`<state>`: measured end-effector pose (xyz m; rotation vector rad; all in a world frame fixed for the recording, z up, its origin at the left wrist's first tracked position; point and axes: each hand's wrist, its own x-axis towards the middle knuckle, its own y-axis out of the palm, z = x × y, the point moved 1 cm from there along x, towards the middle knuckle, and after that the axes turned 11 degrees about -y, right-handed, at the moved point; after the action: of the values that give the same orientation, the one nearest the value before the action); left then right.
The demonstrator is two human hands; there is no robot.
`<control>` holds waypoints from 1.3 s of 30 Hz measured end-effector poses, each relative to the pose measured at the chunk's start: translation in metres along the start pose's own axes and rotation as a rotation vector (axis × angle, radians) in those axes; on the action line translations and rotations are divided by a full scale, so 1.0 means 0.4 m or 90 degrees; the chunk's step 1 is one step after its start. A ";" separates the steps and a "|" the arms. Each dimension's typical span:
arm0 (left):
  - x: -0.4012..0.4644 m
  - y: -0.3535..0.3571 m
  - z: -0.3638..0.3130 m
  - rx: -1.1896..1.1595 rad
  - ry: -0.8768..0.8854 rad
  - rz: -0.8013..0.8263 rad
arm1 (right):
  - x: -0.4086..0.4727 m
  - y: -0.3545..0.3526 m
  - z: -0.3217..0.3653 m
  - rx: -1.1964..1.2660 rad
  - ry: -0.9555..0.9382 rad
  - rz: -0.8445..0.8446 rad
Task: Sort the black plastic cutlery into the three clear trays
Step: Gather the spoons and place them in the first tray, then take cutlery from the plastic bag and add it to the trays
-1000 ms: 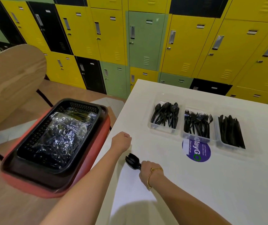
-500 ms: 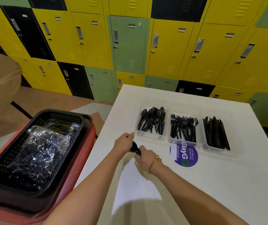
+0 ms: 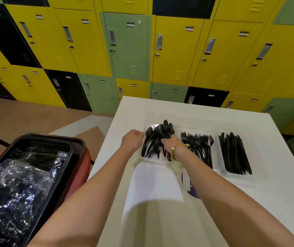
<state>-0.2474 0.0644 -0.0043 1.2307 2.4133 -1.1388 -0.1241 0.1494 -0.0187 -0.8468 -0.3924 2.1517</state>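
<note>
Inside leftmost tray (image 3: 157,160), glossy black spoons (image 3: 151,139)

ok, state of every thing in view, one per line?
left hand: fingers curled, at the spoon tray's left edge
right hand: gripping a bunch of spoons over the spoon tray
fork tray: holds forks
knife tray: holds knives
black basket: holds crumpled clear wrap

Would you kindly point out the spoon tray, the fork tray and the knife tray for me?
spoon tray (image 3: 149,123): head view, clear far-left corner.
fork tray (image 3: 196,131): head view, far rim.
knife tray (image 3: 222,171): head view, near-left corner.
</note>
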 end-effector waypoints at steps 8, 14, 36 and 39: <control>0.056 0.032 0.001 0.001 -0.001 -0.005 | 0.108 0.022 -0.002 -0.030 0.068 -0.013; 0.078 0.036 0.018 0.001 -0.014 -0.023 | 0.111 0.058 -0.019 -0.129 0.088 0.030; -0.046 -0.207 0.140 -0.043 -0.056 -0.201 | -0.099 0.206 0.250 -0.322 -0.281 0.065; -0.070 -0.310 0.225 -0.106 -0.078 -0.311 | -0.146 0.316 0.302 -0.308 -0.331 0.101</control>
<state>-0.3379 -0.0607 0.0155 0.5147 2.7218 -1.0546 -0.2486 0.0223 0.0300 -0.5654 -1.1796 2.4552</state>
